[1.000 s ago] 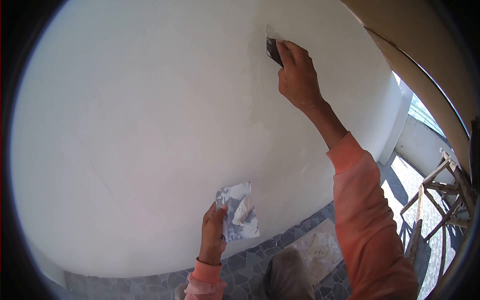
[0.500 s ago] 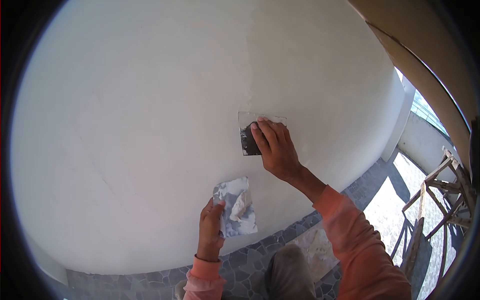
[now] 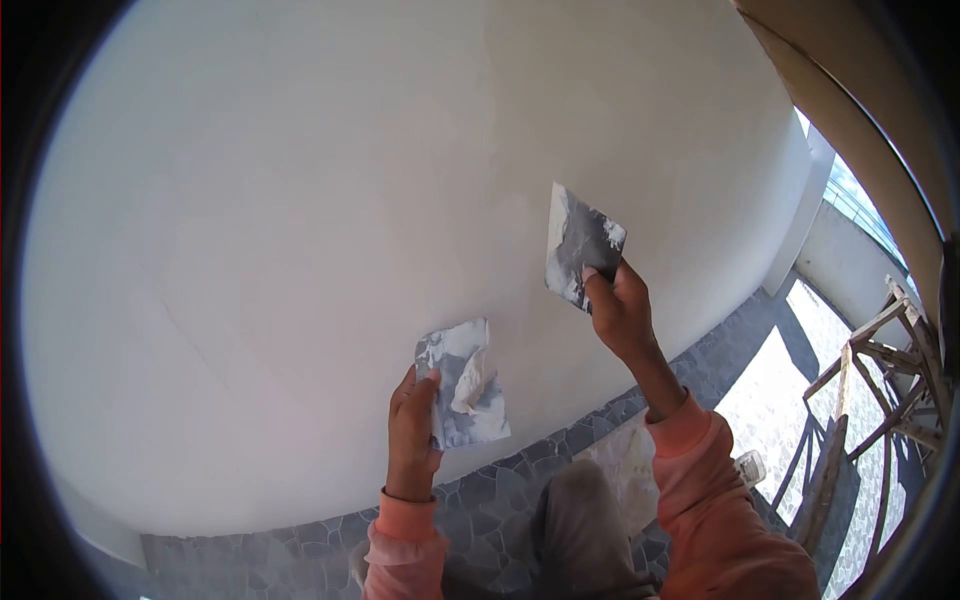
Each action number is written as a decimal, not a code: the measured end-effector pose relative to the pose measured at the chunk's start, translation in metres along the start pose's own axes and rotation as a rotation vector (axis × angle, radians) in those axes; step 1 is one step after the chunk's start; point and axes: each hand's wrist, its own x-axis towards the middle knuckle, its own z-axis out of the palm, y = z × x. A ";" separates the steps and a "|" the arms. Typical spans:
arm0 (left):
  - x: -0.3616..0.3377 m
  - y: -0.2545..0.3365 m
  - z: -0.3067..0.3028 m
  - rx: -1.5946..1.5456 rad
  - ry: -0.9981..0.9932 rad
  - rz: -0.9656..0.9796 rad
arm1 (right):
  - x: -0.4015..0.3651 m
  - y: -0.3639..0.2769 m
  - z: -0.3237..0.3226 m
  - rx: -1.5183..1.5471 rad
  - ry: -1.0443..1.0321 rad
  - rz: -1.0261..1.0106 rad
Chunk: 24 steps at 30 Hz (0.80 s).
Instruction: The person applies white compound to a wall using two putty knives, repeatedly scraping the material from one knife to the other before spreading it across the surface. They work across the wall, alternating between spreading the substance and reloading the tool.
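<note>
"While your left hand (image 3: pixel 411 425) is out in front of the wall (image 3: pixel 250 250), what are its fingers doing?"

"They're closed round the left edge of a smeared flat plate (image 3: pixel 448 400), your thumb on the near face. A lump of white paste (image 3: pixel 468 384) sits toward the plate's right edge."

"And your right hand (image 3: pixel 622 308)?"

"Its fingers pinch the lower right edge of a dark scraper blade (image 3: pixel 584 240), thumb on the face you see. That blade is tilted, one corner pointing up, above and to the right of the plate, the two apart. White streaks mark its left edge and right corner. Whether it touches the wall, I cannot tell."

"What lies below you?"

"Grey stone floor (image 3: pixel 485 515). At its edge along the wall, near your right sleeve (image 3: pixel 715 500), lies a pale sheet (image 3: pixel 624 468). Toward its right edge stands a wooden frame (image 3: pixel 828 470)."
</note>
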 end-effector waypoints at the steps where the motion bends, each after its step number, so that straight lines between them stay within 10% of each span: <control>1: -0.001 0.001 0.000 0.009 0.001 -0.004 | -0.001 0.001 0.004 0.006 0.055 -0.069; 9: 0.000 0.002 0.001 0.006 0.006 -0.025 | 0.020 0.031 0.037 -0.521 0.267 -0.774; 18: 0.002 -0.004 -0.006 0.042 0.041 0.007 | 0.027 0.070 0.105 -0.851 0.482 -0.737; 24: 0.002 -0.004 -0.006 0.066 0.008 0.053 | -0.018 0.100 0.094 -0.784 0.206 -0.794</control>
